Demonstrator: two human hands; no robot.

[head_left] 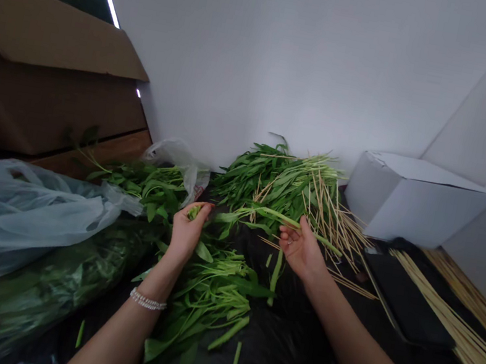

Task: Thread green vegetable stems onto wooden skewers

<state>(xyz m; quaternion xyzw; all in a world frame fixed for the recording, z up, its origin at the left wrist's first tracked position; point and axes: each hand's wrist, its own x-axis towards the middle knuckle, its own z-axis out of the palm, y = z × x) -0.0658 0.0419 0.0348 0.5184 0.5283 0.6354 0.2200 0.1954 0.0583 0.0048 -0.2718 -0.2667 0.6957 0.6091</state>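
Observation:
My right hand [301, 250] pinches a long water spinach stalk [286, 218], its leaves trailing toward the left. My left hand [189, 229] is closed with the fingers pressed together on a small green leafy bit of water spinach [194, 211]. Below my hands lies a loose pile of picked leaves and short stems [223, 294] on a black sheet [283, 352]. A larger heap of whole water spinach [267, 177] stands behind them, with thin pale sticks [327, 206] strewn over its right side.
At left are a cardboard box [50, 104], a white plastic bag [24, 219] and a clear bag of greens [51, 280]. More greens [149, 181] lie behind. To the right are a white box [410, 196], a dark flat tablet-like object [410, 299] and long sticks [465, 334]. A white wall [294, 53] rises behind.

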